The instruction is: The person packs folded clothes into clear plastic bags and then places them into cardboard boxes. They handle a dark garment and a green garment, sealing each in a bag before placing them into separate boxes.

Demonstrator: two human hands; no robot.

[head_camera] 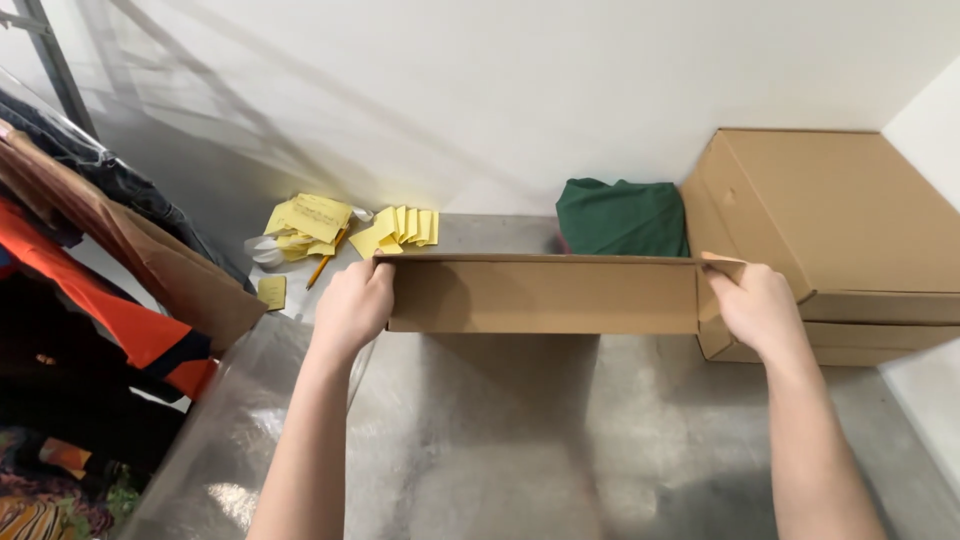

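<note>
A flat brown cardboard box [545,293] is held up over a metal table [500,430], its long side facing me. My left hand [352,305] grips the box's left end and my right hand [757,303] grips its right end near a small flap. Behind the box lies a folded dark green garment [622,216], partly hidden by the box's top edge.
Stacked closed cardboard boxes [840,230] stand at the right against the white wall. Yellow paper slips [400,226], a pencil [322,268] and a tape roll [265,250] lie at the back left. Hanging clothes [110,300] crowd the left edge.
</note>
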